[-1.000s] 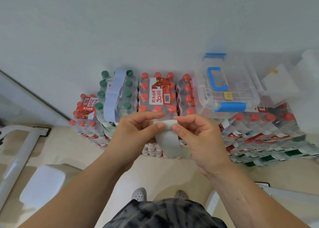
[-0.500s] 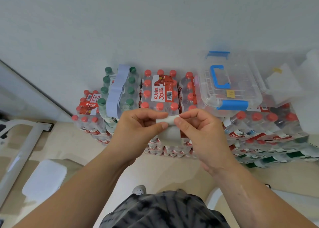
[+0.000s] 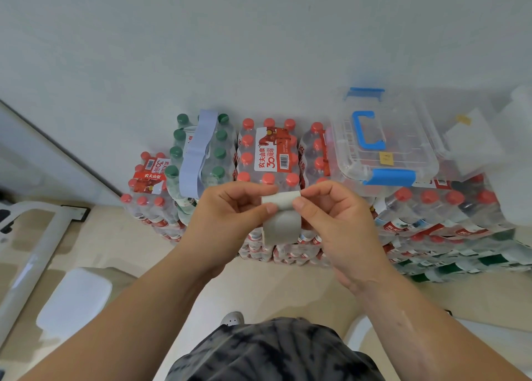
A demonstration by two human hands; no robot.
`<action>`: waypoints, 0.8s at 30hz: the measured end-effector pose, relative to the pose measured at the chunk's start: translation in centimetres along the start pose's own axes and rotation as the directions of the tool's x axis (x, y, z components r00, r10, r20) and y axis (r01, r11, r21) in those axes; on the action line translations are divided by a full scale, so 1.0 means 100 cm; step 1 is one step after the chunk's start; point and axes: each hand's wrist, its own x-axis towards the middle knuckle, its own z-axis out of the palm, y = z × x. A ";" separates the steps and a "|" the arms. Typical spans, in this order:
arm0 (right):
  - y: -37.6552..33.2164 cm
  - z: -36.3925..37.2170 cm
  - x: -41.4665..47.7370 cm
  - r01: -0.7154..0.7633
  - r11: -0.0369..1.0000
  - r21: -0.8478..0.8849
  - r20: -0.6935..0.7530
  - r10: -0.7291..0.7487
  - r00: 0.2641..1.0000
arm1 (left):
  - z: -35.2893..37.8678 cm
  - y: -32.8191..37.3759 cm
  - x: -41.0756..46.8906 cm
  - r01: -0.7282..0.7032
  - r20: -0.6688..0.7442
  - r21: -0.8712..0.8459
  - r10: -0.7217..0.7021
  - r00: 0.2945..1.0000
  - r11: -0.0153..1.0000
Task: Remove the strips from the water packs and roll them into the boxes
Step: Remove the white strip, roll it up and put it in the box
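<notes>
A pale grey strip [image 3: 281, 222] is held in front of me, its top end rolled into a small cylinder. My left hand [image 3: 230, 216] pinches the roll's left end and my right hand [image 3: 336, 222] pinches its right end; the loose tail hangs down between them. Behind the hands stand stacked water packs: a red-capped pack [image 3: 269, 153] straight ahead and a green-capped pack [image 3: 201, 150] to its left. A light blue strip [image 3: 198, 153] still lies over the green-capped pack. A clear plastic box [image 3: 383, 147] with blue handle and latches, lid closed, rests on the packs to the right.
More red-capped packs [image 3: 437, 216] are stacked low at the right, and a smaller stack [image 3: 149, 184] at the left. A white wall rises behind them. A second clear box [image 3: 475, 141] sits at far right. A white frame and pad [image 3: 72, 297] stand on the floor at left.
The hanging tail of the grey strip has got shorter and the roll between my fingers thicker. Both hands stay in about the same place before the packs.
</notes>
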 end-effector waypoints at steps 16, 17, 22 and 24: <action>0.000 0.002 0.004 0.022 0.997 -0.078 -0.016 -0.023 1.000 | 0.001 0.005 0.001 0.034 0.007 0.001 -0.034 0.999 0.999; -0.001 0.002 0.004 0.019 0.997 -0.069 -0.011 -0.020 1.000 | 0.001 0.004 0.001 0.024 -0.001 0.010 -0.024 1.000 1.000; -0.002 0.001 0.004 0.019 0.996 -0.083 -0.022 -0.020 1.000 | 0.000 0.001 0.001 0.003 0.005 0.023 -0.003 1.000 1.000; -0.001 0.001 0.004 0.014 0.995 -0.095 -0.019 -0.015 1.000 | 0.000 -0.001 0.001 0.008 0.008 0.008 -0.008 1.000 1.000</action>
